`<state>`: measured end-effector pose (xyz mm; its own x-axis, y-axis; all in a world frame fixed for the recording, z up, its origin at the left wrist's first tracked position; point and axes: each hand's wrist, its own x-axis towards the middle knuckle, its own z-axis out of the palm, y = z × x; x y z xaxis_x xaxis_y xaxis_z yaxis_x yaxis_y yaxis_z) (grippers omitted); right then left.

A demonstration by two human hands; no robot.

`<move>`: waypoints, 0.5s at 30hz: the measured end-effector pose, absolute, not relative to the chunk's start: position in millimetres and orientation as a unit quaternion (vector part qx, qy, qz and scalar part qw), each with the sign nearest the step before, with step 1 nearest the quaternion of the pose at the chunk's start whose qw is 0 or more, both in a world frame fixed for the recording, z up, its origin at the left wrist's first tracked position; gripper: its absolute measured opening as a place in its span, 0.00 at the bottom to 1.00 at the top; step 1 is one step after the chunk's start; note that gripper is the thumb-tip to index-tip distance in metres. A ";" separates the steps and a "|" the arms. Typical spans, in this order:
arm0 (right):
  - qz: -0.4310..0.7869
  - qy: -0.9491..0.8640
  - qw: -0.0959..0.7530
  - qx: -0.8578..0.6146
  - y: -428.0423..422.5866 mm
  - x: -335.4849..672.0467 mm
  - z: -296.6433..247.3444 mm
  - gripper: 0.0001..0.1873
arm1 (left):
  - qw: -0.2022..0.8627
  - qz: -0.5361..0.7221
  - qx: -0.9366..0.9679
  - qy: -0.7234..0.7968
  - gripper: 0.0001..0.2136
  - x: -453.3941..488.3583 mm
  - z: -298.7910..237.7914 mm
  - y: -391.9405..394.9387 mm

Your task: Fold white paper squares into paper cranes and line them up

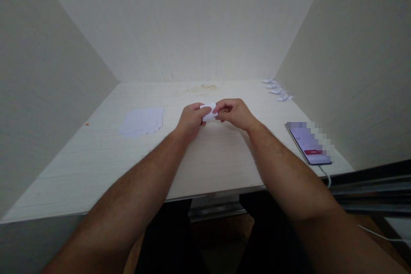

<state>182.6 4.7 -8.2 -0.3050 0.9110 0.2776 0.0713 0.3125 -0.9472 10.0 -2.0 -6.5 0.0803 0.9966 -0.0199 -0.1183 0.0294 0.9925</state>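
Note:
A small folded piece of white paper (209,115) is held between my two hands above the middle of the table. My left hand (192,119) grips its left side, with the thumb lying across the top. At the paper's right edge, my right hand (233,112) pinches it between thumb and fingers. Parts of the fold are hidden behind my fingers.
On the white table (205,162), a stack of white paper sheets (143,120) lies to the left. Several folded paper figures (278,90) stand in a row at the back right. A phone (308,143) with a cable (326,175) lies on the right. Walls enclose three sides.

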 end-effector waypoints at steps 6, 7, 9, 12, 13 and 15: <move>0.477 -0.657 0.449 -0.374 5.5 185.2 -5.8 0.12 | 0.497 0.503 0.534 0.464 0.09 6.8 -10.7 1.1; 0.473 -0.654 0.451 -0.381 5.3 185.0 -5.3 0.11 | 0.489 0.498 0.541 0.470 0.09 6.4 -10.6 0.9; 0.462 -0.653 0.452 -0.394 4.3 184.2 -3.9 0.11 | 0.477 0.487 0.553 0.479 0.09 6.2 -9.9 0.1; 0.449 -0.654 0.449 -0.412 2.2 182.5 -1.3 0.11 | 0.471 0.481 0.563 0.480 0.08 6.6 -8.1 -1.7; 0.445 -0.653 0.449 -0.417 1.5 182.0 -0.4 0.11 | 0.469 0.478 0.565 0.481 0.07 6.7 -7.5 -2.2; 0.439 -0.652 0.448 -0.427 0.4 181.1 1.0 0.09 | 0.468 0.473 0.568 0.485 0.07 6.8 -6.9 -2.6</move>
<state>181.1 0.4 1.0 -0.2350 0.9492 0.2092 0.1634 0.2508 -0.9541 6.8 -2.6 -6.9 0.0820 0.9931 0.0836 0.1079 -0.0922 0.9899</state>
